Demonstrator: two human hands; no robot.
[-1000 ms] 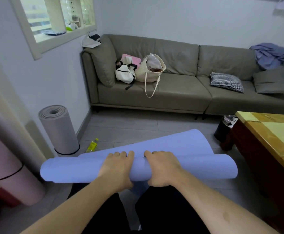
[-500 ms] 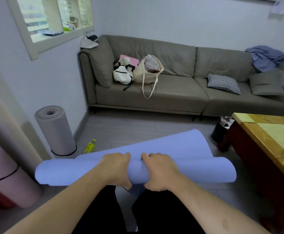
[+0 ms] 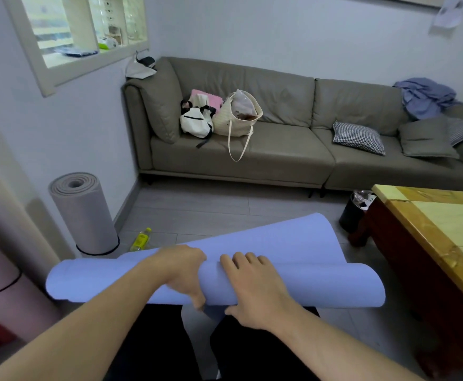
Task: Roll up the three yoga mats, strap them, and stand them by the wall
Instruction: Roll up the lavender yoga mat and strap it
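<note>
So we've got the blue mat (image 3: 293, 287) mostly rolled and held up in front of us across our legs, with both hands planted near the middle of the roll. Left hand (image 3: 182, 273) has its grip clamped on the roll, fingers curled over the top and thumb tucked under the near side. Right hand (image 3: 255, 287) lies just beside it, fingers fairly flat over the top of the roll and thumb down at the near edge, so more pressing than squeezing. Beyond the grip, the loose tail of the mat sticks up and away from us, its far edge curving free in the air toward the right. The roll's two open ends poke out well past each hand, left end looking a bit tighter than the right. Out past the left end, a grey mat (image 3: 83, 213) stands upright against the wall with a black strap (image 3: 98, 253) round its base, and a pink mat (image 3: 2, 281) with a black band sits closer in at the far left edge. A yellow bottle (image 3: 141, 239) lies on the floor (image 3: 225, 207) between the grey mat and our roll. To the right of the grip the wooden worktop (image 3: 433, 229) comes pretty close to the roll's right end, with a black bin (image 3: 354, 213) at its far corner. Open floor runs from beyond the mat's tail to the sofa (image 3: 280, 149).
</note>
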